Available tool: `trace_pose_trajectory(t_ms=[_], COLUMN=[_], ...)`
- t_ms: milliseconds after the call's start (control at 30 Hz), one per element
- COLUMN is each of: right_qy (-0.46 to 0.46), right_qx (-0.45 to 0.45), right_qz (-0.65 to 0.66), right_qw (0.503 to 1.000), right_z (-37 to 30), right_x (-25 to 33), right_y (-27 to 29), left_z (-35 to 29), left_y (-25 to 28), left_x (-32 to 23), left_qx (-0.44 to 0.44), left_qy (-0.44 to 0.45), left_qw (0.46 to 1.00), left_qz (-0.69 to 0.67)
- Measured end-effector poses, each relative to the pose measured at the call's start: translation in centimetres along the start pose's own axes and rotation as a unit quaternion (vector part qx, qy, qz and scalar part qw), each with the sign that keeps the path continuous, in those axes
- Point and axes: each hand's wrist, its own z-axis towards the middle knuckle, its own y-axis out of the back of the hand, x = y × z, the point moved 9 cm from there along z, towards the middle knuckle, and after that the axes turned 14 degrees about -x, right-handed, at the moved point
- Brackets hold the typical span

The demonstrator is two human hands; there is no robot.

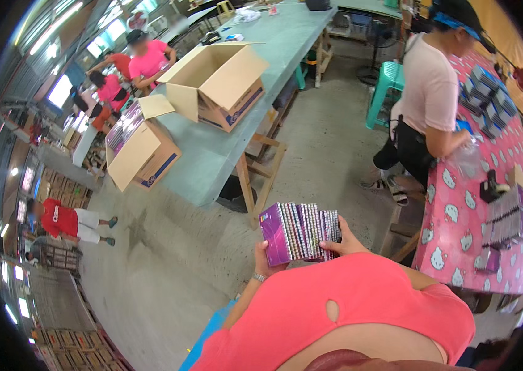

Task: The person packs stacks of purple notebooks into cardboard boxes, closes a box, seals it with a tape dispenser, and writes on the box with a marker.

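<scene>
A row of small purple spiral notebooks (292,232), stood on edge with their wire bindings up, is held in front of my body. My left hand (267,260) presses the left end, its thumb against the purple cover of the outermost notebook. At the other end my right hand (345,242) grips the row, with its thumb across the bindings. The fingers beneath the notebooks are mostly hidden. Ahead and to the left, two open cardboard boxes stand at the green table: a larger box (229,117) on its top, and a tilted box (156,162) with purple notebooks inside.
On the right, a table with a pink patterned cover (443,216) carries notebook stacks (508,216), a tape dispenser (493,185) and blue bundles (487,102). A person (431,93) works beside it, near a green stool (386,86). Wooden trestle legs (261,176) support the green table (202,176).
</scene>
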Motion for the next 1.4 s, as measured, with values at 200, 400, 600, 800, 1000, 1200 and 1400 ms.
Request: trace_pose_trajectory(t_ms=[200,400,600,800,1000,1200,1400], right_qy=[0.004,0.179,-0.108,-0.158,-0.041,0.514,0.561], right_qx=[0.049,0.116,0.352,0.371,0.318,0.006,-0.052], right_qz=[-0.105,-0.065,0.383,0.503,0.462,-0.059,-0.562], right_qw=[0.993,0.975,0.847,0.764,0.827,0.856,0.606], right_z=[8.0,17.2,24.9,31.2,36.4,36.0,46.6], right_x=[2.0,12.3,20.9,25.4,29.4,47.5,51.1], right_y=[-3.3,-5.2,-10.2,-17.4,-22.3,-25.4,-38.1], left_z=[1.0,6.4,7.3,5.1,6.0,5.8,6.3], left_y=[1.6,1.3,-1.8,1.6,3.5,4.1,2.7], left_x=[-5.6,-12.2,-19.9,-29.7,-41.0,-49.5,-53.3], left_qx=[-0.230,-0.103,0.043,0.058,0.110,0.150,0.155], left_qy=[-0.115,-0.248,-0.281,-0.354,-0.345,-0.353,-0.391], left_qw=[0.966,0.953,0.940,0.895,0.900,0.907,0.894], left_qz=[0.000,-0.142,-0.189,-0.265,-0.243,-0.175,-0.154])
